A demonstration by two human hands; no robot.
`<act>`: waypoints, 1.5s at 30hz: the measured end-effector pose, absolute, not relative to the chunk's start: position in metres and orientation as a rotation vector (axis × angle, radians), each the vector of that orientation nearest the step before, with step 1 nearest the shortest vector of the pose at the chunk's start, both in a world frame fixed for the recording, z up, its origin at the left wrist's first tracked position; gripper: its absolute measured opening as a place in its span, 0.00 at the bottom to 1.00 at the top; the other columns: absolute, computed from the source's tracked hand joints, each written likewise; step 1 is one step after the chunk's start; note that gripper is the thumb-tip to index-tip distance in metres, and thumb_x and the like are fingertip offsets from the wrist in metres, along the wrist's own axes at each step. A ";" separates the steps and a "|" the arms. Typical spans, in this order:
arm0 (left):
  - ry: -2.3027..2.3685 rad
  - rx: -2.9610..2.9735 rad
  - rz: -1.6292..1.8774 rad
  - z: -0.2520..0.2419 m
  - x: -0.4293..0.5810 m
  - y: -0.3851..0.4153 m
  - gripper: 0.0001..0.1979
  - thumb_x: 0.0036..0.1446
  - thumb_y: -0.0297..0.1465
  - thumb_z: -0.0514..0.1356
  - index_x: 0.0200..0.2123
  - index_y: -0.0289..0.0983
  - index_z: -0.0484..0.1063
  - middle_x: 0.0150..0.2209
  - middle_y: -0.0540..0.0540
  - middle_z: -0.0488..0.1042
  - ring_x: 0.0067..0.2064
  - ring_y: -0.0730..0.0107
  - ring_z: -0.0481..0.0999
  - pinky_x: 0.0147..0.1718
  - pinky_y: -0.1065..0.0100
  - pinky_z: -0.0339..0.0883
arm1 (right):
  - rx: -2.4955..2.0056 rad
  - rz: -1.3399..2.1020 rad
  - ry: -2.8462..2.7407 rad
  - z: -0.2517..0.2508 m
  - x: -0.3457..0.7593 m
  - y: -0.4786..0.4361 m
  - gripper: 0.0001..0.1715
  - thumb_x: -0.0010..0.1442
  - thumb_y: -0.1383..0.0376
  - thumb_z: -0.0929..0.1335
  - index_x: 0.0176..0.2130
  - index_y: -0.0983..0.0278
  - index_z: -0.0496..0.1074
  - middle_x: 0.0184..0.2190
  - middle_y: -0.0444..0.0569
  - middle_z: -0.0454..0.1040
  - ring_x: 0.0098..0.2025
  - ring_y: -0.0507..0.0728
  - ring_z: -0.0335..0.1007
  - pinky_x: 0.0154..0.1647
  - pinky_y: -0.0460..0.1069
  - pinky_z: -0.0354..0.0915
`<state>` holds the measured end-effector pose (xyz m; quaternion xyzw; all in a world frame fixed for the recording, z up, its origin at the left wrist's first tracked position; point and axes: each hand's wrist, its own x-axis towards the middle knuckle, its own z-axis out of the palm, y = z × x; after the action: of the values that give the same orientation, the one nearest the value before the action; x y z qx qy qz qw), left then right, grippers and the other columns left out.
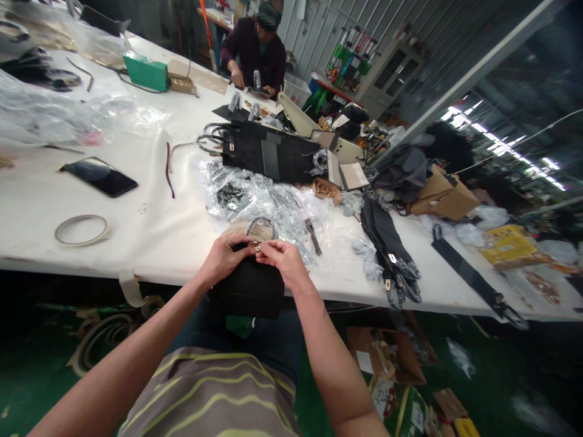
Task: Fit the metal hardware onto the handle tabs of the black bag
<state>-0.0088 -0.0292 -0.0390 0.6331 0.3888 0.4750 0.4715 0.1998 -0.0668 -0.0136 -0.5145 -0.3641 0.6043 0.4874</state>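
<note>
A black bag (249,286) rests at the near edge of the white table (150,224), over my lap. My left hand (224,255) grips its top edge, fingers curled closed. My right hand (283,257) pinches a small gold metal fitting (257,246) at the bag's top, right beside my left fingers. A curved grey handle (262,223) arcs just behind both hands.
Clear plastic wrappers (268,200) lie behind the bag, then a stack of black bags (268,152). Black straps (392,249) lie to the right, a phone (100,176) and a tape ring (82,229) to the left. Another person (255,51) works at the far end. Cardboard boxes (387,358) sit on the floor.
</note>
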 end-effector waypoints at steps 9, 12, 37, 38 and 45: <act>0.943 1.521 1.130 -0.035 -0.010 -0.030 0.13 0.60 0.43 0.78 0.46 0.45 0.93 0.46 0.43 0.91 0.51 0.45 0.88 0.57 0.48 0.80 | -1.231 1.555 -0.827 -0.009 0.198 -0.067 0.36 0.45 0.44 0.92 0.41 0.65 0.87 0.36 0.51 0.88 0.37 0.56 0.85 0.45 0.53 0.86; 0.990 1.483 1.132 -0.039 -0.011 -0.029 0.16 0.57 0.44 0.80 0.46 0.44 0.92 0.47 0.43 0.91 0.53 0.44 0.88 0.59 0.48 0.79 | -1.215 1.571 -0.843 -0.009 0.199 -0.068 0.33 0.44 0.49 0.92 0.40 0.64 0.87 0.39 0.51 0.88 0.39 0.56 0.85 0.50 0.53 0.85; 1.266 1.529 0.940 -0.024 -0.011 -0.018 0.21 0.51 0.35 0.66 0.49 0.42 0.85 0.55 0.38 0.88 0.58 0.41 0.86 0.64 0.47 0.76 | -1.204 0.994 -1.031 -0.048 0.201 -0.095 0.19 0.63 0.52 0.83 0.48 0.57 0.83 0.49 0.51 0.89 0.55 0.64 0.88 0.66 0.59 0.80; 1.305 1.614 0.890 -0.023 -0.011 -0.016 0.19 0.52 0.36 0.67 0.48 0.42 0.86 0.54 0.38 0.88 0.56 0.39 0.86 0.63 0.47 0.77 | -1.207 0.992 -1.005 -0.049 0.200 -0.096 0.21 0.63 0.51 0.83 0.51 0.57 0.83 0.50 0.52 0.89 0.55 0.64 0.88 0.66 0.59 0.80; 1.383 1.979 0.736 -0.012 -0.004 -0.006 0.14 0.59 0.48 0.72 0.35 0.44 0.85 0.37 0.40 0.84 0.43 0.44 0.82 0.51 0.50 0.76 | -1.247 0.938 -1.023 -0.047 0.201 -0.099 0.25 0.67 0.49 0.81 0.58 0.57 0.86 0.48 0.50 0.89 0.50 0.63 0.87 0.59 0.57 0.82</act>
<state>-0.0039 -0.0059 -0.0115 0.7470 0.5221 0.2777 0.3040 0.2011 -0.0993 -0.0473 -0.5370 -0.4405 0.4037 0.5955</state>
